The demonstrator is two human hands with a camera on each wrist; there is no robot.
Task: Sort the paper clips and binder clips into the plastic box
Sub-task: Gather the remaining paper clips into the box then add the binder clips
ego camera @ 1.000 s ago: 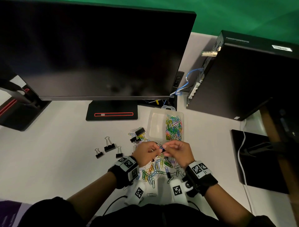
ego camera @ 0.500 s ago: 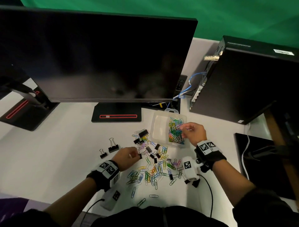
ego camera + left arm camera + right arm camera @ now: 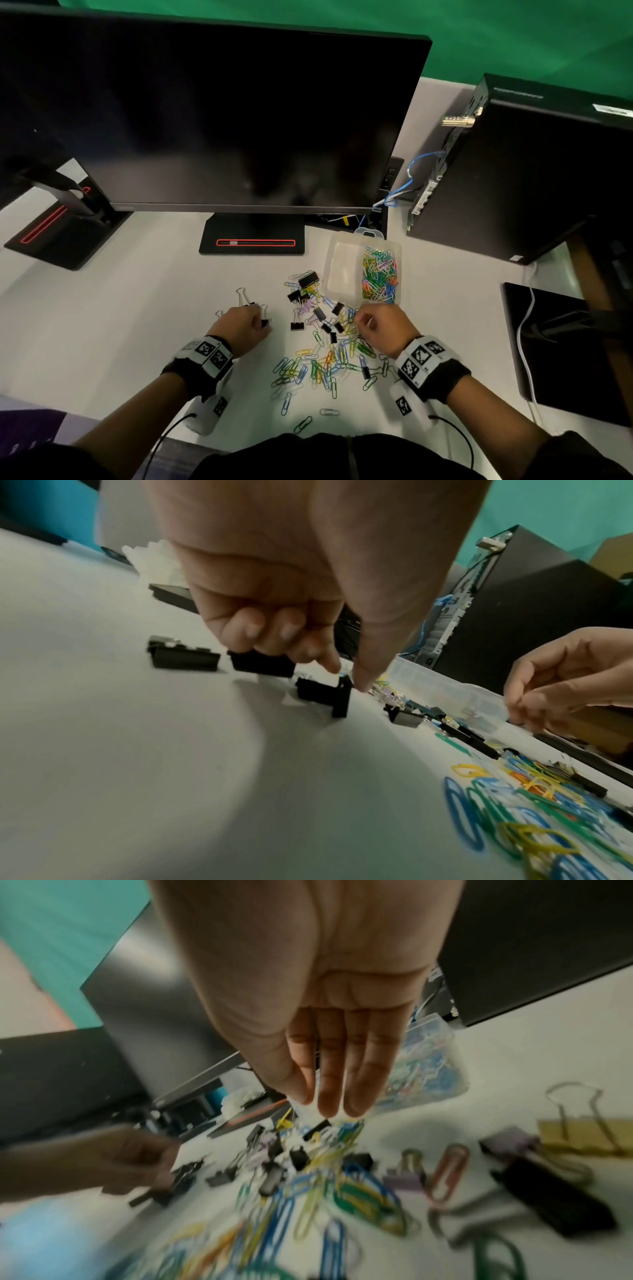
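Note:
A clear plastic box (image 3: 331, 274) stands behind the pile; its right half holds coloured paper clips (image 3: 380, 274), its left half looks bare. Loose paper clips (image 3: 325, 363) and small black binder clips (image 3: 308, 279) lie scattered on the white desk. My left hand (image 3: 262, 317) is at the left group of binder clips. In the left wrist view its thumb and index finger (image 3: 334, 665) pinch the top of a black binder clip (image 3: 322, 693) that sits on the desk. My right hand (image 3: 359, 320) hovers over the pile just in front of the box, fingers (image 3: 329, 1091) straight, holding nothing.
A large dark monitor (image 3: 219, 113) and its stand base (image 3: 253, 240) fill the back. A black computer tower (image 3: 520, 164) stands at the right of the box. A black pad (image 3: 565, 349) with a white cable (image 3: 524, 342) lies at far right.
My right hand has come back from over the box's paper clip side to the pile. My left hand has moved left to the separate binder clips and taken hold of one.

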